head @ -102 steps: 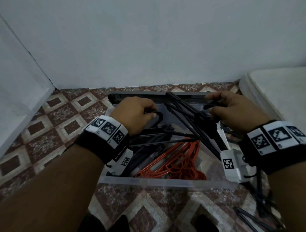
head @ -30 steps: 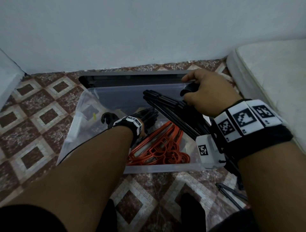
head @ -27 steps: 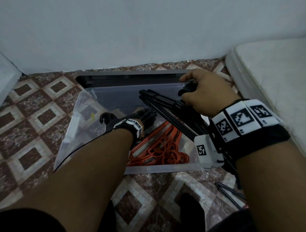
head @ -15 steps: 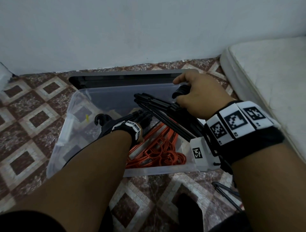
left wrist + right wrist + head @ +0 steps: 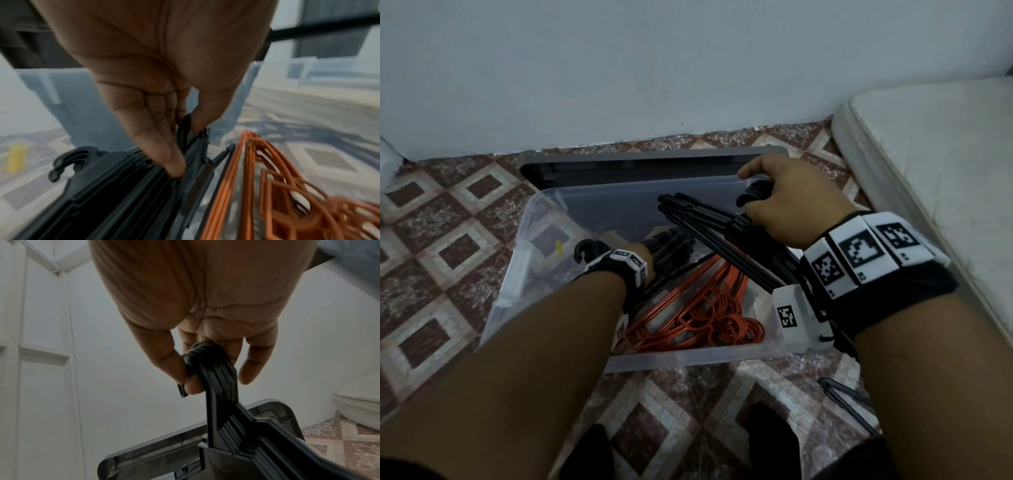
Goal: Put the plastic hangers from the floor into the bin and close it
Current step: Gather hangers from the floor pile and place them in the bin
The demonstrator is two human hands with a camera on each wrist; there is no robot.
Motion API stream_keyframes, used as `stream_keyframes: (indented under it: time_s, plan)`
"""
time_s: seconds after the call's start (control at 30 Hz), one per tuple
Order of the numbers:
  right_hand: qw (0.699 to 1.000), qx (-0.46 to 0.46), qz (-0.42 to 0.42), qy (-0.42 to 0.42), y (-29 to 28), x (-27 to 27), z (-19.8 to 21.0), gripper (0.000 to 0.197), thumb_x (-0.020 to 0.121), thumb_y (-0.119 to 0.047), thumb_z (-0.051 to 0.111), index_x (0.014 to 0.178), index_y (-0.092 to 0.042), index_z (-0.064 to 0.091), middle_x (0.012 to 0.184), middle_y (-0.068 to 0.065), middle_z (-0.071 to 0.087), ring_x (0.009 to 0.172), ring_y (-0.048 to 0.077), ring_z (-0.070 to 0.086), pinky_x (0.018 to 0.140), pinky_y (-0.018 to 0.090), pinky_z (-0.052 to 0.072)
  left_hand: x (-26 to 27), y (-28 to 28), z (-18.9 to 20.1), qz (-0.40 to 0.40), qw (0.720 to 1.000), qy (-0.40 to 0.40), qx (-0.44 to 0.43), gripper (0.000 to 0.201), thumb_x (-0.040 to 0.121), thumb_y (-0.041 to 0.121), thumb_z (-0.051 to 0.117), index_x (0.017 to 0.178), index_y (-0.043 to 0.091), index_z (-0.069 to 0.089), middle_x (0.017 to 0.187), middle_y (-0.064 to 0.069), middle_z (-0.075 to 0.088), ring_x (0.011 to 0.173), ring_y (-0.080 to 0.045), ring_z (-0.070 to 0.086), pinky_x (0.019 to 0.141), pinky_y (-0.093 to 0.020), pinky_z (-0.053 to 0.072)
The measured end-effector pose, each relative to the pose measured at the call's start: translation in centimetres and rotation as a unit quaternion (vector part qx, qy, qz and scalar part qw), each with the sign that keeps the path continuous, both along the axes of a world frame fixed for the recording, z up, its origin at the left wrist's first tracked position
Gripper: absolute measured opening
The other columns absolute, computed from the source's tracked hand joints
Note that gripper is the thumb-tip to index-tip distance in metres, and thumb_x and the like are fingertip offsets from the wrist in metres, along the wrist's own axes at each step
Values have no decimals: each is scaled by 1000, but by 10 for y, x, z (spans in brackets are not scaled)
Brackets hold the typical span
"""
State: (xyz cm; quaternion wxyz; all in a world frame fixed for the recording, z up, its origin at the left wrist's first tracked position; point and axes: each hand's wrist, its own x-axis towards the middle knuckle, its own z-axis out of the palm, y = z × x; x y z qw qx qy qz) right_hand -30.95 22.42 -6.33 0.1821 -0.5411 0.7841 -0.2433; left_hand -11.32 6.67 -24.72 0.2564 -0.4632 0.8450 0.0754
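My right hand point(image 5: 789, 202) curls round the hooks of a black bundle point(image 5: 726, 233), thumb and fingers point(image 5: 180, 368) closed on them, and holds it slanting over the bin point(image 5: 688, 356), which sits on the floor under both my hands. My left hand point(image 5: 164, 100) is down inside the bin, thumb and fingers pinching the top of a black stack point(image 5: 115, 186) that lies just left of the orange hangers point(image 5: 705, 308). The orange ones lie on the bin's bottom, below my right wrist. The grey lid point(image 5: 647, 161) leans against the wall beyond my hands. More black hangers point(image 5: 846, 397) lie on the floor beneath my right forearm.
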Motion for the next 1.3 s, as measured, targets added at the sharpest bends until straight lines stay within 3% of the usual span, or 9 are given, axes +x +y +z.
stream_keyframes:
  time_s: [0.23, 0.37, 0.47, 0.57, 0.67, 0.87, 0.97, 1.1, 1.3]
  plan:
    - [1000, -20, -22, -4, 1, -2, 3, 40, 85, -15, 66, 122, -29, 59, 112, 3, 65, 84, 18, 63, 65, 20, 46, 33, -2, 82, 72, 975, 198, -69, 25, 91, 37, 59, 91, 13, 52, 92, -11, 60, 84, -30, 56, 68, -31, 41]
    - [999, -40, -32, 4, 5, -3, 7, 39, 85, -12, 63, 120, -29, 60, 117, 6, 66, 101, 24, 62, 78, 25, 45, 54, 12, 138, 73, 941, 304, -132, 15, 89, 30, 61, 97, 17, 62, 92, -7, 69, 87, -29, 64, 73, -32, 49]
    - [997, -56, -51, 9, 9, -7, 10, 34, 85, -16, 66, 116, -30, 62, 108, 3, 66, 93, 22, 61, 78, 27, 46, 68, 31, 160, 83, 919, 357, -145, 10, 88, 36, 62, 95, 30, 64, 88, 4, 69, 83, -22, 65, 77, -35, 54]
    - [996, -64, -54, -6, 11, -12, 10, 32, 84, -17, 69, 112, -31, 62, 95, -3, 62, 70, 11, 57, 64, 22, 42, 71, 44, 179, 31, 917, 373, -139, 13, 89, 33, 62, 100, 30, 68, 95, 5, 71, 83, -16, 62, 74, -28, 48]
    - [997, -62, -37, -23, 13, -14, 12, 35, 81, -14, 71, 109, -32, 61, 95, -4, 65, 77, 14, 62, 67, 25, 46, 65, 51, 199, -39, 923, 361, -124, 18, 92, 30, 60, 107, 28, 70, 97, 9, 69, 78, -8, 56, 70, -21, 37]
    - [998, -41, 14, -35, 12, -1, 14, 40, 82, -19, 74, 109, -42, 57, 100, -6, 67, 75, 7, 66, 61, 23, 53, 45, 72, 206, -80, 913, 397, -51, 10, 92, 31, 61, 100, 36, 65, 80, 20, 62, 68, 9, 56, 59, -10, 36]
    - [997, -22, 58, -53, 10, 12, 14, 41, 84, -18, 72, 116, -40, 57, 105, -6, 70, 82, 11, 70, 75, 35, 60, 36, 81, 203, -101, 895, 435, -24, 8, 90, 31, 64, 96, 35, 64, 81, 16, 64, 74, 6, 58, 60, -8, 38]
    - [990, 7, 112, -85, 9, 28, 15, 40, 84, -19, 71, 115, -42, 57, 96, -8, 72, 76, 10, 70, 74, 40, 59, 27, 88, 200, -121, 880, 459, -31, 9, 88, 30, 67, 97, 28, 67, 88, 13, 62, 77, -1, 59, 68, -18, 46]
    - [971, 26, 154, -181, 12, 37, 18, 45, 84, -10, 65, 120, -35, 58, 100, 7, 71, 89, 35, 69, 82, 57, 54, 26, 92, 196, -80, 858, 507, -28, 10, 84, 29, 72, 91, 24, 67, 73, 15, 61, 67, 1, 60, 61, -12, 45]
